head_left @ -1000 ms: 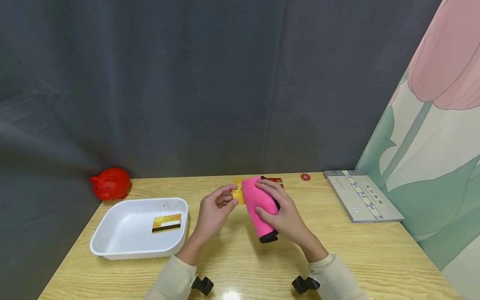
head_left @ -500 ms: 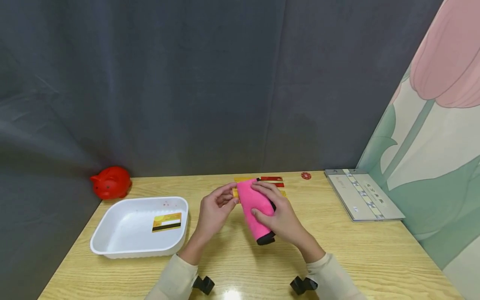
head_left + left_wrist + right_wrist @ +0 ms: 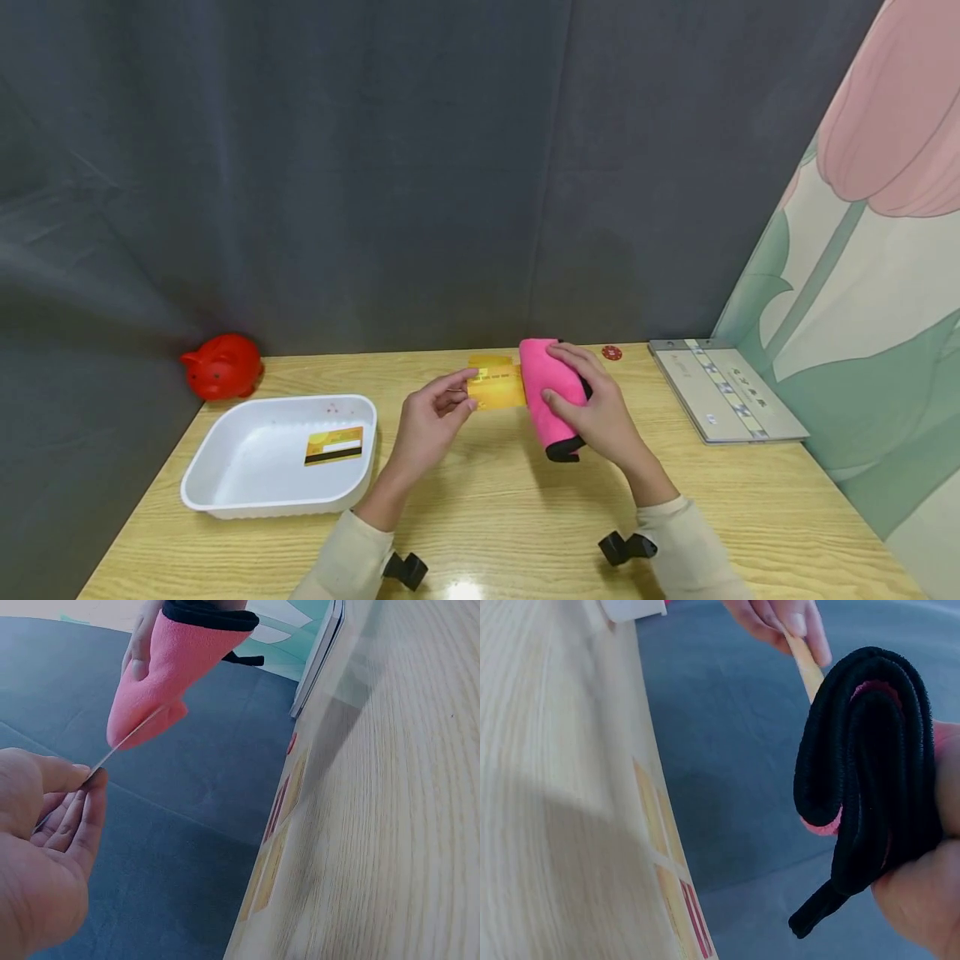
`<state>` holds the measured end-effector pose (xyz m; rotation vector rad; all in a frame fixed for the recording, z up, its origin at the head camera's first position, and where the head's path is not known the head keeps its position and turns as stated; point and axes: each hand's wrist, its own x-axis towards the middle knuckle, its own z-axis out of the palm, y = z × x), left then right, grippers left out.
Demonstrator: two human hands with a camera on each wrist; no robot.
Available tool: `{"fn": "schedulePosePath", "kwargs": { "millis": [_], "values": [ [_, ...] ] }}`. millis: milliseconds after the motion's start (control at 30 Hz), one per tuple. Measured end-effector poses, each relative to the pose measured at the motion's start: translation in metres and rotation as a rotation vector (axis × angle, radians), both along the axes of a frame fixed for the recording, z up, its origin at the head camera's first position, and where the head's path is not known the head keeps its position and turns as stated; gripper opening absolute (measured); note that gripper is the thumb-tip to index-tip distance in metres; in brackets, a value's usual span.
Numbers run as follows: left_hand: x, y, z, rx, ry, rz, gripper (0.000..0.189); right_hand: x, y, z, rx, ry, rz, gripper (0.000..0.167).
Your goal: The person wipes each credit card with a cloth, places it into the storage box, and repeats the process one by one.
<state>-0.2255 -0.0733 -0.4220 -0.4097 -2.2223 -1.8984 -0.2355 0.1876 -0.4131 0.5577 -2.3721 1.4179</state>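
Note:
In the head view my left hand (image 3: 431,425) pinches a gold card (image 3: 495,389) by its left edge, above the table. My right hand (image 3: 600,412) grips a folded pink cloth (image 3: 546,387) with black edging. The card's right end meets the cloth's left side, and that end is hidden. Edge-on in the left wrist view, the card (image 3: 124,742) reaches from thumb and fingertips to the pink cloth (image 3: 180,667). From the right wrist, the cloth's black edge (image 3: 870,772) shows several folded layers.
A white tray (image 3: 225,467) on the left holds another gold card (image 3: 333,447) with a black stripe. A red piggy bank (image 3: 222,368) stands behind it. Gold and red cards (image 3: 276,806) lie along the table's back, near a red chip (image 3: 611,353). A grey album (image 3: 727,392) lies right.
The right hand first shifts slightly left with the cloth, then moves right and away from me, baring more of the gold card. The left hand keeps its pinch and stays nearly still.

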Motion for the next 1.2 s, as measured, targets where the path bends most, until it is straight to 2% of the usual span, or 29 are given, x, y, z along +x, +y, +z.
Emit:
{"fn": "schedulePosePath", "kwargs": {
  "millis": [233, 667, 1000, 1200],
  "values": [
    [-0.002, -0.004, -0.001, 0.004, -0.007, -0.013, 0.038, 0.0, 0.01, 0.004, -0.053, -0.006, -0.004, 0.056],
    [-0.002, -0.007, 0.002, 0.015, -0.036, -0.024, 0.037, 0.001, 0.014, 0.009, -0.075, -0.049, -0.017, 0.059],
    [-0.001, -0.012, 0.002, -0.031, -0.035, -0.104, 0.033, 0.002, 0.015, 0.01, -0.077, -0.05, -0.016, 0.061],
    [-0.001, -0.012, 0.001, -0.05, -0.006, -0.136, 0.026, 0.001, 0.015, 0.01, -0.078, -0.062, -0.017, 0.062]
  ]
}}
